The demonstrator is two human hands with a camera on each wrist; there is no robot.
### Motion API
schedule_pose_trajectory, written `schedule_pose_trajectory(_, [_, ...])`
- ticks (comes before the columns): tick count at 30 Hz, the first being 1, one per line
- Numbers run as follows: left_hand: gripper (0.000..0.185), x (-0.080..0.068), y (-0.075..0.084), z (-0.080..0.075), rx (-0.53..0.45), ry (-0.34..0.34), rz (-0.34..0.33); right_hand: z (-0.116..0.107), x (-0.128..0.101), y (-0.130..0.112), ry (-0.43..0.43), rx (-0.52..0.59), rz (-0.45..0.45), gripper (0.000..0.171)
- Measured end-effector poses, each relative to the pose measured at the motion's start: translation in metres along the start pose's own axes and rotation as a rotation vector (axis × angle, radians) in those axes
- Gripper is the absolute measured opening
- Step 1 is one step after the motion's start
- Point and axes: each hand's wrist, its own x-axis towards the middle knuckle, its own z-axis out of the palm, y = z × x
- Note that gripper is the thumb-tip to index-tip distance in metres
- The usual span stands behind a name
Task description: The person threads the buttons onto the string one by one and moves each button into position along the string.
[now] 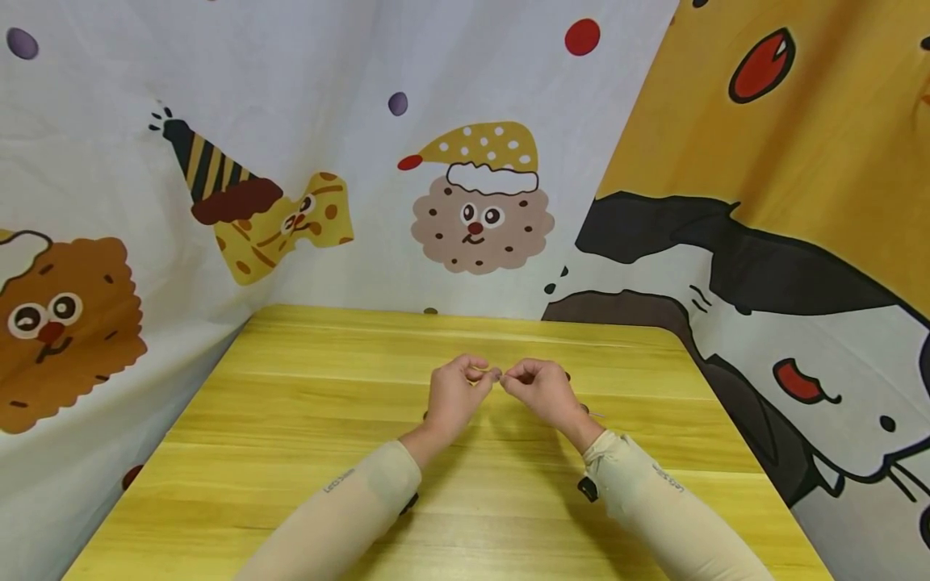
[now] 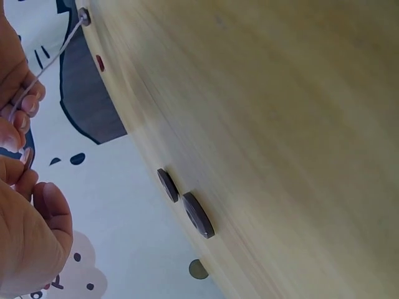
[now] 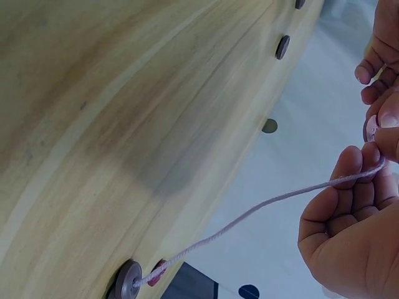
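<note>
A yellow wooden table (image 1: pixel 291 420) stands against cartoon-printed cloth walls (image 1: pixel 291 97), brightly lit.

Staged recording booth, cartoon-print cloth backdrops (image 1: pixel 465 121), yellow wooden table (image 1: pixel 291 403)

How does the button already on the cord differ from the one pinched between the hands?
The threaded button lies on the table at the cord's far end, untouched; the pinched button is held in the air, edge-on, between fingertips. The right hand holds the cord. Both are small round discs.
</note>
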Motion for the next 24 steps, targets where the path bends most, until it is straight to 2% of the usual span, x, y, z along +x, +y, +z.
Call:
schedule_pose_trajectory(15, [0.016,-0.0018,-0.0022,0.0026,0.029,-0.005,0.015,0.0021,-0.0003,0.0030,-0.003,0.007,-0.009,0.011])
schedule_pose_trajectory(24, [0.018,-0.0033,-0.0034,0.0046,-0.004,-0.014,0.023,0.0031,-0.0023,0.0021,0.018,-0.037,-0.035,0.007])
